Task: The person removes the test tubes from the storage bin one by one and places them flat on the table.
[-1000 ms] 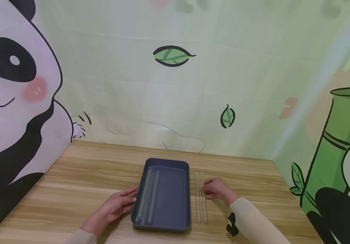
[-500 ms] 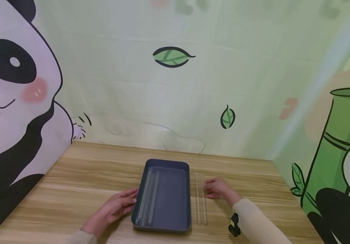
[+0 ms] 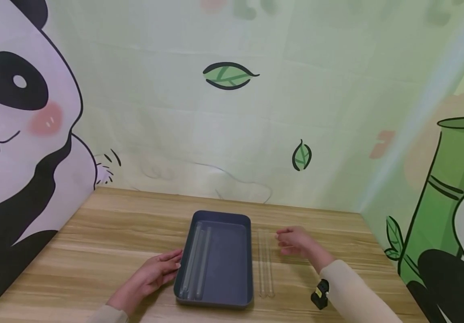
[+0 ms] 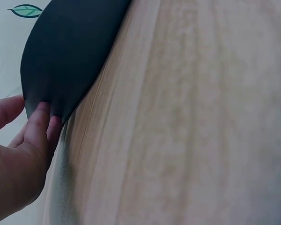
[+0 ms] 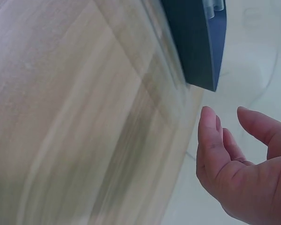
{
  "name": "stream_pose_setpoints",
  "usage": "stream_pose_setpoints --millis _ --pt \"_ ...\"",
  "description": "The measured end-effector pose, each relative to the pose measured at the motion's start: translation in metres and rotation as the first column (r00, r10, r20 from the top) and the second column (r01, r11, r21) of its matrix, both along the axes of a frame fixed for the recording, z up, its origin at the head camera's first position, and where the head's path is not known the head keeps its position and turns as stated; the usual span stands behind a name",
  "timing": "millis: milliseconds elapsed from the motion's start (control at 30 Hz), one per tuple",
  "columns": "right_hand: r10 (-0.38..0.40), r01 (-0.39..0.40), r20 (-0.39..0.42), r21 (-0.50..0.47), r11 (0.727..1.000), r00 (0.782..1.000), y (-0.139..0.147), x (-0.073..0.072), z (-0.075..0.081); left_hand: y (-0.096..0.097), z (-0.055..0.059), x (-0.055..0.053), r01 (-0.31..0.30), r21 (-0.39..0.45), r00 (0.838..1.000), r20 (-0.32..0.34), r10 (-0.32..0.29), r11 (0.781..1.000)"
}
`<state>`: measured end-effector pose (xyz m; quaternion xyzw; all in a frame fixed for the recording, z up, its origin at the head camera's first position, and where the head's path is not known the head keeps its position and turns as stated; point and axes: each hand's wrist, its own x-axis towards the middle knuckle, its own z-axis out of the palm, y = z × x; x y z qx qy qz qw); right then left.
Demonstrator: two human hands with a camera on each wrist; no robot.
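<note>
A dark blue rectangular tray [image 3: 228, 255] stands on the table in the head view. Three long clear tubes [image 3: 195, 262] lie lengthwise along its left side. My left hand [image 3: 157, 271] rests its extended fingers against the tray's left wall; in the left wrist view the fingertips [image 4: 43, 105] touch that wall. To the right of the tray, two more clear tubes [image 3: 265, 264] lie side by side on the wood. My right hand [image 3: 298, 242] is just right of their far ends, holding nothing. Its thumb and fingers stand apart in the right wrist view.
The wood-grain table [image 3: 127, 224] ends at a back wall hung with a pale green printed cloth [image 3: 155, 112]. A small black device [image 3: 320, 294] is at the right sleeve [image 3: 357, 287].
My right hand has let go of the right-hand tube and drawn back to the right, its fingers loosening. The left hand and the tray have stayed in place.
</note>
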<state>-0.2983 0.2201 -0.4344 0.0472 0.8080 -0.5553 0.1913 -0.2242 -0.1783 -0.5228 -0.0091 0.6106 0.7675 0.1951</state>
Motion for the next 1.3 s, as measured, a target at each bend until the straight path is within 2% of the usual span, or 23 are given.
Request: stream_pose_setpoints --millis 300,833,1300 --pt "0.020 -0.020 -0.013 -0.019 1.000 1.000 0.002 0.004 0.014 0.000 0.000 0.000 -0.010 0.000 1.000 0.004 0.010 1.000" --pt "0.065 -0.065 -0.057 0.008 0.998 0.996 0.004 0.011 0.034 0.001 0.000 -0.001 -0.010 -0.007 1.000 0.005 0.010 1.000" --pt "0.112 -0.112 -0.025 -0.002 0.994 0.993 -0.006 0.013 0.049 0.001 -0.001 -0.001 0.000 -0.005 1.000 -0.005 0.000 1.000"
